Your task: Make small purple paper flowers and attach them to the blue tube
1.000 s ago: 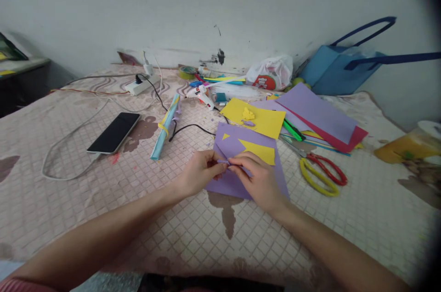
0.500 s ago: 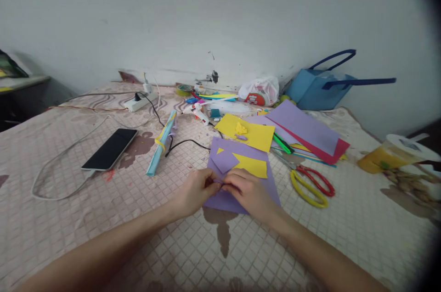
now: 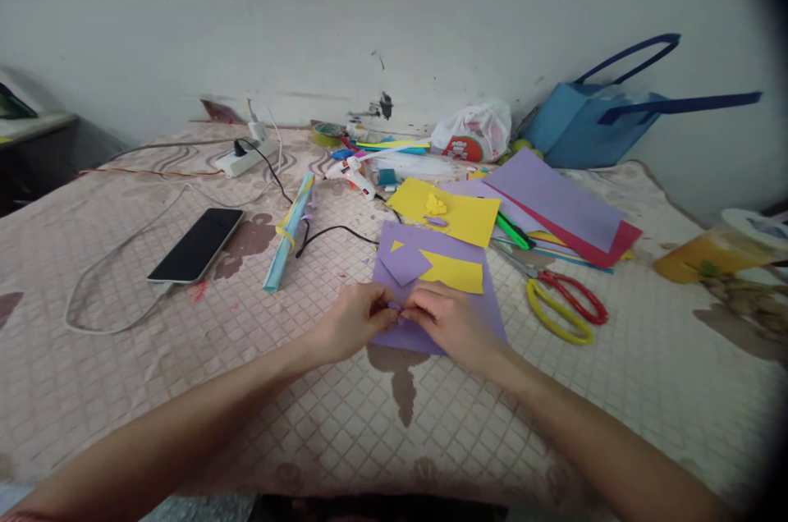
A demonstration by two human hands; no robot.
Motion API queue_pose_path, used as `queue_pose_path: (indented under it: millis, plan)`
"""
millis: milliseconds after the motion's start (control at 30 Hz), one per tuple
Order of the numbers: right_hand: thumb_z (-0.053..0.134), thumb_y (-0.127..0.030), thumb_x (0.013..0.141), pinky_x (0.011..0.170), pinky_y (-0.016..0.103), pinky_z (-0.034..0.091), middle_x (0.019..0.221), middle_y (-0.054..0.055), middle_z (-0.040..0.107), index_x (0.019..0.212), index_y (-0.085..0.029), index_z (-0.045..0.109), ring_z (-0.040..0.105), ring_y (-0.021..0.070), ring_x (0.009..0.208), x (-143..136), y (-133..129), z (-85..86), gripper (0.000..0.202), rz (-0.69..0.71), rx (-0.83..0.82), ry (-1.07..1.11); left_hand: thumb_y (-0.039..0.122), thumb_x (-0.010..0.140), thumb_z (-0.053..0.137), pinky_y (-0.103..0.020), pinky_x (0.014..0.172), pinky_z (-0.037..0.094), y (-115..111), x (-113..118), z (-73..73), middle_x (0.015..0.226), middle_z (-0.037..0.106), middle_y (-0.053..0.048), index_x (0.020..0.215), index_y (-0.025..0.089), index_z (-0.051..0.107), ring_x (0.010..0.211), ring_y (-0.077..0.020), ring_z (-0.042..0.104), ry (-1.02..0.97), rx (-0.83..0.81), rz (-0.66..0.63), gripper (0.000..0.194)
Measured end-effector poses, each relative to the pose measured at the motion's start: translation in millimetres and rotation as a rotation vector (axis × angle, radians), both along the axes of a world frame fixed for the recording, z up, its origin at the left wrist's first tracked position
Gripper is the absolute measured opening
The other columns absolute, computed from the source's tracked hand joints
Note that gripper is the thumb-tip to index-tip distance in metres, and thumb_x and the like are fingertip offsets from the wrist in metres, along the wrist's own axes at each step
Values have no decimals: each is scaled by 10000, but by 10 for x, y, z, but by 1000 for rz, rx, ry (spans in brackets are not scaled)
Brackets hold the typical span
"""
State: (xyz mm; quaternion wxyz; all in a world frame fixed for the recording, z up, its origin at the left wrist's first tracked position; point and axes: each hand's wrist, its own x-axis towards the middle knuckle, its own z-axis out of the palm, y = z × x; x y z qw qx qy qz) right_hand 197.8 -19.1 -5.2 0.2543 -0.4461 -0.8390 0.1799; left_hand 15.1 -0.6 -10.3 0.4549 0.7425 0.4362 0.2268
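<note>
My left hand [image 3: 359, 318] and my right hand [image 3: 454, 322] meet over a purple paper sheet [image 3: 440, 238], fingertips pinched together. Between them is a small purple paper piece [image 3: 397, 306], mostly covered by the fingers. Just beyond the fingertips, a purple paper square [image 3: 406, 264] and a yellow paper rectangle [image 3: 460, 273] lie on the sheet. Behind is a yellow sheet [image 3: 471, 217] bearing a crumpled-looking yellow paper shape [image 3: 436, 205]. To the left lies a light blue paper stick [image 3: 286, 247] with a yellow strip wound round it and purple bits along its side.
Scissors [image 3: 534, 271] with red and yellow handles lie right of my right hand, near a green cutter [image 3: 515, 231]. A glue gun [image 3: 359, 176] rests farther back, its black cord crossing the table. A phone [image 3: 197, 245] is at left, a drink cup [image 3: 717, 251] at right.
The view has tipped downward, so the table's near edge now shows. Both hands keep pinching, and a little more of the small purple piece shows between the fingertips.
</note>
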Motion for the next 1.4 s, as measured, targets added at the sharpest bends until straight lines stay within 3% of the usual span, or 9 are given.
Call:
queue_pose_path:
  millis: [367, 533, 667, 833, 1067, 1267, 1400]
  plan:
    - [479, -142, 883, 695, 284, 363, 718, 4, 519, 690, -178, 500, 481, 145, 717, -15, 4, 29, 197, 130, 64, -52, 170, 764, 527, -230, 582, 476, -16, -7, 36, 671, 645, -16, 765, 139, 604, 617, -123, 604, -59, -125, -9, 84]
    - [537, -178, 868, 676, 267, 390, 715, -3, 560, 706, -181, 549, 524, 135, 721, -2, 46, -26, 162, 59, -32, 118, 183, 765, 546, -205, 542, 455, 36, -25, 58, 630, 635, -7, 746, 137, 597, 588, -111, 593, -73, -141, -8, 72]
    - [598, -208, 835, 712, 288, 423, 791, 10, 625, 778, -197, 609, 560, 149, 769, 9, 33, -42, 59, -5, -14, 163, 224, 778, 558, -224, 579, 477, 60, -44, 70, 664, 646, -16, 788, 138, 610, 624, -123, 612, -91, -76, 5, 101]
    - [607, -226, 832, 747, 314, 442, 825, 32, 645, 797, -197, 622, 572, 176, 813, -1, 9, -75, 48, -70, 118, 107, 230, 786, 554, -228, 580, 477, 49, -49, 77, 652, 634, -14, 776, 140, 599, 618, -124, 607, -93, -24, 24, 102]
    - [494, -232, 902, 795, 346, 411, 833, 55, 630, 779, -177, 619, 550, 184, 831, 2, 27, -78, 184, 38, 275, -41, 197, 781, 531, -223, 572, 469, 35, -47, 55, 667, 636, -6, 774, 150, 602, 620, -120, 600, -43, -5, 33, 86]
    - [448, -184, 910, 764, 326, 384, 755, 37, 573, 725, -176, 558, 513, 171, 786, 5, 36, -17, 216, 122, 160, -82, 144, 751, 534, -227, 586, 475, 1, -21, 57, 676, 650, -4, 764, 152, 615, 631, -124, 605, -29, -15, 42, 82]
    - [470, -174, 884, 701, 284, 368, 718, 2, 521, 693, -182, 505, 480, 135, 712, 23, 18, 32, 194, 134, -40, 90, 163, 762, 562, -219, 581, 478, 0, -21, 139, 661, 649, -6, 765, 142, 615, 618, -116, 605, -72, -113, 12, 58]
